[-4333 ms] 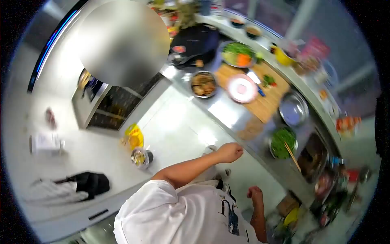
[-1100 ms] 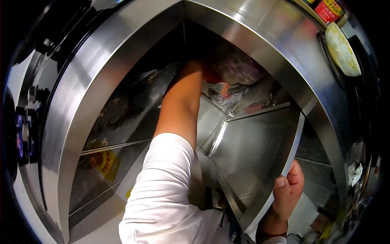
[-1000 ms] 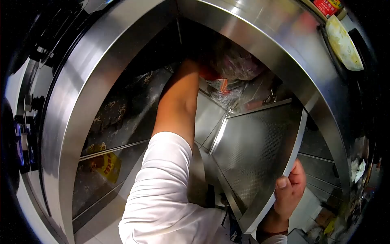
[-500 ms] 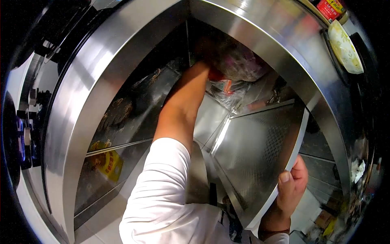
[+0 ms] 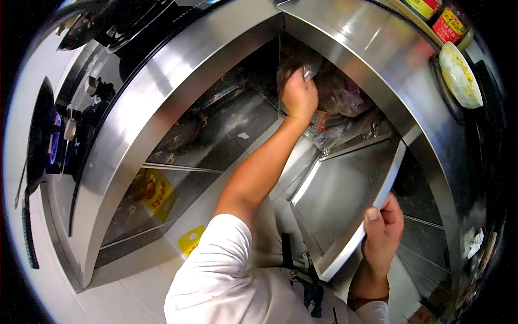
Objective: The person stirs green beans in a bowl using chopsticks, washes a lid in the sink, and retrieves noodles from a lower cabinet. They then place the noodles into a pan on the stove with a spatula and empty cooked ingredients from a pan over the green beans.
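My left hand (image 5: 300, 97) reaches into an open steel cabinet, its fingers closed on a thin clear plastic bag (image 5: 309, 71); what the bag holds is blurred and dark. Just beside and below that hand, more crumpled plastic bags (image 5: 345, 101) lie inside the cabinet, one with a reddish patch. My right hand (image 5: 384, 227) grips the edge of the cabinet door (image 5: 353, 183), thumb on one side and fingers round the other.
A steel counter edge (image 5: 129, 116) curves above the opening. At the upper right stand a patterned bowl (image 5: 459, 75) and a red-labelled jar (image 5: 449, 26). A wok (image 5: 40, 135) sits over a blue flame at the left. A yellow bag (image 5: 191, 240) lies on the tiles.
My left hand has come back out of the cabinet's depth and now shows, closed on clear plastic. The right hand stays on the door edge. The view has shifted slightly.
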The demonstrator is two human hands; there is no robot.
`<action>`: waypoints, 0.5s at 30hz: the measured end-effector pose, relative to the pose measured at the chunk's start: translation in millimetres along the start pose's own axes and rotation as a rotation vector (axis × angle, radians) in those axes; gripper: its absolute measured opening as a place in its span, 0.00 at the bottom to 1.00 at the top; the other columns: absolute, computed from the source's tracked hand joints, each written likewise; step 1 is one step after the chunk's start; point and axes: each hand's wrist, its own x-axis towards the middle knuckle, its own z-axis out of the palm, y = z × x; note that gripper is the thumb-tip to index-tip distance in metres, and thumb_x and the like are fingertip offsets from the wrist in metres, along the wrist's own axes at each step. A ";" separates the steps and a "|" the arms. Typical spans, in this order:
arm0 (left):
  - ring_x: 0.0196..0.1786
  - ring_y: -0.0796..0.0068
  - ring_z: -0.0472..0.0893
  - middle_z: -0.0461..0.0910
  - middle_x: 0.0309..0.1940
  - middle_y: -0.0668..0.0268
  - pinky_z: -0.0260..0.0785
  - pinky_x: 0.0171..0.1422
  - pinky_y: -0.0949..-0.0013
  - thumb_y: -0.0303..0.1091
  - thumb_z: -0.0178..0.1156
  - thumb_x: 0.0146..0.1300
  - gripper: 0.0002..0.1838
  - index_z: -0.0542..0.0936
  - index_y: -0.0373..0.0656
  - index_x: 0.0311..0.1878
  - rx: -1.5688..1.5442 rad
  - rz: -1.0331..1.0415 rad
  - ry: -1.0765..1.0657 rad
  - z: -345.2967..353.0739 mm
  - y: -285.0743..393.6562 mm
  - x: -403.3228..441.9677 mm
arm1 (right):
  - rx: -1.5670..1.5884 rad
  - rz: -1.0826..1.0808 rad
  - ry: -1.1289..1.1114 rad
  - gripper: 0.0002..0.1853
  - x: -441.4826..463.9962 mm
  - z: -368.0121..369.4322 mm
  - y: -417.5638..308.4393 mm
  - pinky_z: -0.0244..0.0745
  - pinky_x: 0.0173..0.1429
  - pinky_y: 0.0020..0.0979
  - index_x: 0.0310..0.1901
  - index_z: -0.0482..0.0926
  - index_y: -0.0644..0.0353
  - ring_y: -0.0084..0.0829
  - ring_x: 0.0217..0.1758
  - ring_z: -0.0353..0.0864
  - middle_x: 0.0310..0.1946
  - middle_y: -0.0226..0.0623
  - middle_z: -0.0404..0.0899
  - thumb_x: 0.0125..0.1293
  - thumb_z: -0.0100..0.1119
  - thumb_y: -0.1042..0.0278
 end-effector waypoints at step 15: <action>0.35 0.53 0.75 0.74 0.31 0.55 0.67 0.41 0.62 0.20 0.54 0.52 0.10 0.78 0.38 0.39 0.197 -0.162 -0.159 -220.0 158.1 -65.1 | -0.280 0.447 -0.189 0.11 7.7 -6.0 -47.6 0.67 0.35 0.23 0.36 0.77 0.62 0.17 0.29 0.69 0.26 0.24 0.75 0.66 0.59 0.61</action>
